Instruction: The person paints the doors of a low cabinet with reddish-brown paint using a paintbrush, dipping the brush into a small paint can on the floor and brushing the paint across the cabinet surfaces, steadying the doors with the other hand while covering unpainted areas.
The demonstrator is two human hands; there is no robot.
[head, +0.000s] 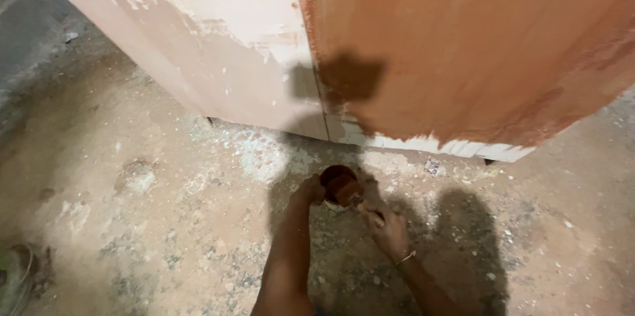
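From the head view I look down at a dusty concrete floor (165,223), speckled with pale chips and old paint marks. A small round paint tin (336,186) stands on the floor just in front of the bottom corner of a large wooden cabinet (463,45), close to the middle of the picture. The inside of the tin shows a dark reddish-brown stain.

My left hand (308,192) rests against the left rim of the tin, fingers curled onto it, so I read it as grasping the tin. My right hand (385,223) is clenched around the handle of a brush (347,190), whose stained head sits over the tin's opening, touching or just above the rim; I cannot tell which. A thin bangle (405,258) circles the right wrist.

The cabinet's right face is coated reddish-brown almost down to its lower edge, where a pale strip is bare. The left face is mostly pale, with only thin brown smears. Shadows of the hands and arms fall across the floor and the cabinet's corner.
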